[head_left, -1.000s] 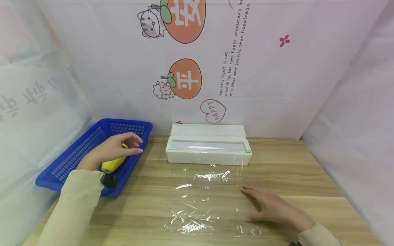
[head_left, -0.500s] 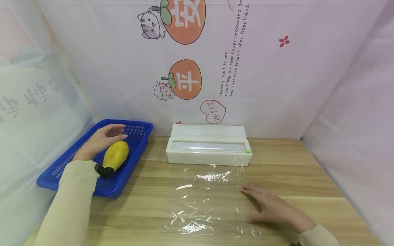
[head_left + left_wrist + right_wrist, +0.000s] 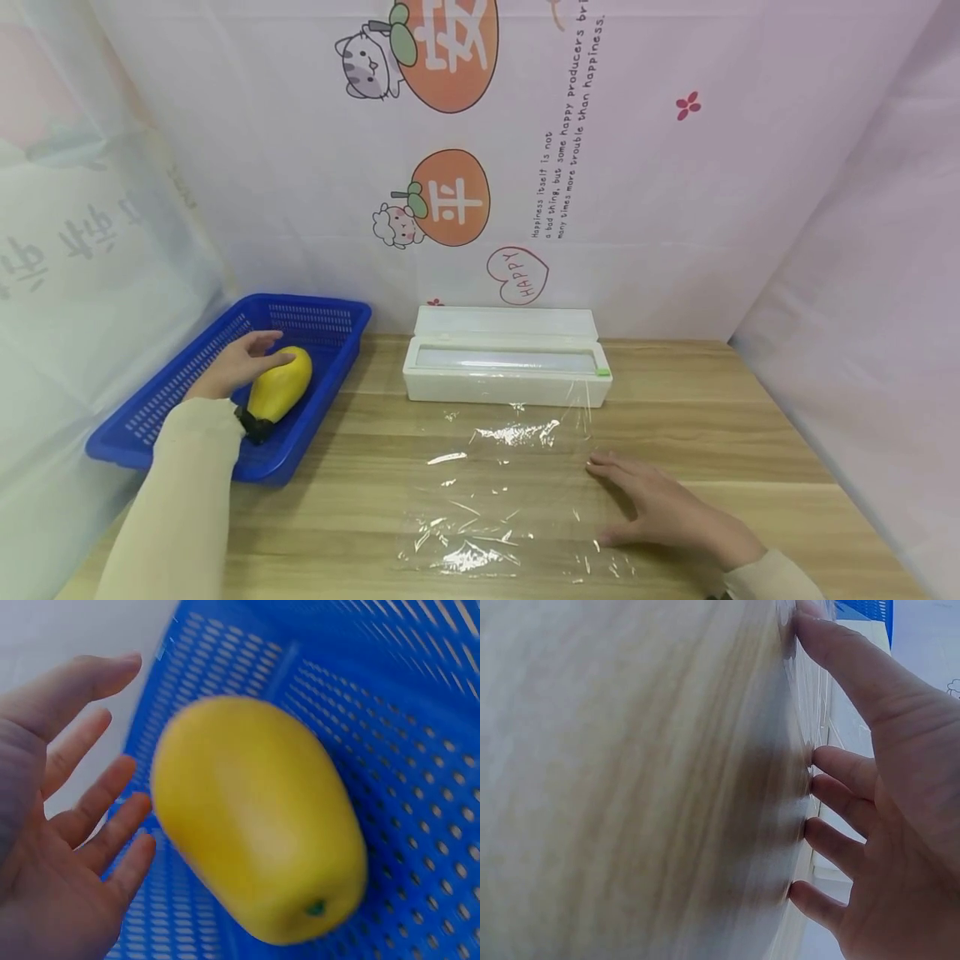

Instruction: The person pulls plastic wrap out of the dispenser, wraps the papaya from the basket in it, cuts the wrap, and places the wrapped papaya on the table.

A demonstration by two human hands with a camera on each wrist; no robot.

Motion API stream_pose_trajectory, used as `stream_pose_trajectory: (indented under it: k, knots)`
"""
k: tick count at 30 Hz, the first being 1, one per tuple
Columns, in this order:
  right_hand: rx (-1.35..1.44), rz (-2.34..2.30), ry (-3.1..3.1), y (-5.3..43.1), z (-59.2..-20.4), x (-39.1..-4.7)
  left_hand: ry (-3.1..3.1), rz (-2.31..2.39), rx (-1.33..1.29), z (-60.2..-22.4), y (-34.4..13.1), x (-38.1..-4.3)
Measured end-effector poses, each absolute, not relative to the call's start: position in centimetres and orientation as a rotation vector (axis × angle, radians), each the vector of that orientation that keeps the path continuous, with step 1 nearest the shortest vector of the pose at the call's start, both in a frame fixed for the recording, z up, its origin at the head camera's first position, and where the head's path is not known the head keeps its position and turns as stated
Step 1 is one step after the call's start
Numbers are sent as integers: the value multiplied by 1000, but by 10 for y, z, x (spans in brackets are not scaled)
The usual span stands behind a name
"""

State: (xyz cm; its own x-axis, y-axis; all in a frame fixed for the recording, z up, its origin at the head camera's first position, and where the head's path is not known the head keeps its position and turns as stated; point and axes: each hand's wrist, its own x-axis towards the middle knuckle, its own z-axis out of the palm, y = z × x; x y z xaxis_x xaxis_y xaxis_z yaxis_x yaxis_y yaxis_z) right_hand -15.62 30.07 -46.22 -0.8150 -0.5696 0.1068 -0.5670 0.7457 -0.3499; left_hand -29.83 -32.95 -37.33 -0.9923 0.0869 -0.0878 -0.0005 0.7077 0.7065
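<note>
In the head view a yellow fruit [image 3: 283, 385], smooth and mango-like, lies in the blue plastic basket [image 3: 321, 408]. My left hand [image 3: 234, 368] reaches over the basket at the fruit's left side, fingers spread and slightly bent. The left wrist view has the fingertips of that hand [image 3: 56, 862] right at the side of the fruit [image 3: 259, 817], whose small green stem spot faces the camera. A sheet of clear plastic wrap [image 3: 487, 500] lies flat on the table. My right hand [image 3: 667, 507] rests its fingertips along the sheet's right edge, thumb apart.
At the back of the table stands a white wrap dispenser [image 3: 510, 390], lid raised, the sheet running out over its front. A green slider [image 3: 602, 372] sits at its right end. Printed cloth [image 3: 637, 208] hangs behind and at both sides of the wooden table [image 3: 322, 533].
My left hand has moved left from over the fruit and come lower beside it, so the fruit shows more fully. The right hand stays in place on the wrap's edge.
</note>
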Motion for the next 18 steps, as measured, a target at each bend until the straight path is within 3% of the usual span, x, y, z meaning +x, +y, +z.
stream_pose_trajectory:
  k: [18]
  knots:
    - [-929,-590,2928,301,-462,-156,2679,1013,-5,-389,-341,-296]
